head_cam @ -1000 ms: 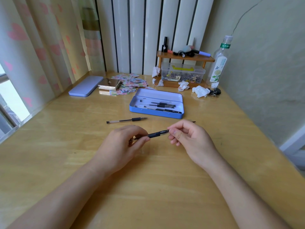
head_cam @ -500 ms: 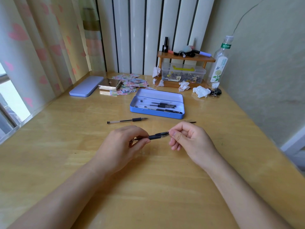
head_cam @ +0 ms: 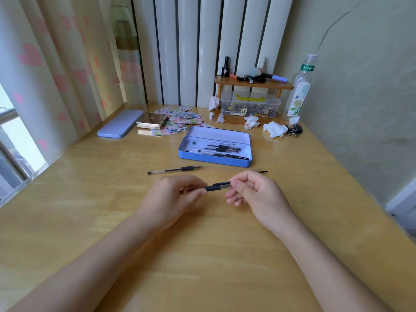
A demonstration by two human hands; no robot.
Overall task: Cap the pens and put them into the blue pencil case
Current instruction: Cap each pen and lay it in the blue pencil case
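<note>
My left hand point(head_cam: 174, 197) pinches the barrel of a black gel pen point(head_cam: 215, 188) held level above the wooden table point(head_cam: 90, 221). My right hand point(head_cam: 254, 191) grips the pen cap point(head_cam: 225, 183) at the pen's tip end, its clip showing by my thumb. The open blue pencil case point(head_cam: 215, 161) lies beyond the hands with several pens inside. An uncapped pen point(head_cam: 174, 170) lies on the table left of the case. A loose cap point(head_cam: 261, 171) pokes out behind my right hand.
The case's blue lid point(head_cam: 120, 126) lies at the far left beside a metal box point(head_cam: 152, 120) and scattered stickers point(head_cam: 180, 120). A small wooden shelf point(head_cam: 253, 84), a clear storage box point(head_cam: 251, 104), crumpled tissues point(head_cam: 274, 129) and a bottle point(head_cam: 298, 91) stand along the back.
My right hand has pushed the cap leftward along the pen's tip, closing the gap towards my left hand. The pen on the table and the case have not moved.
</note>
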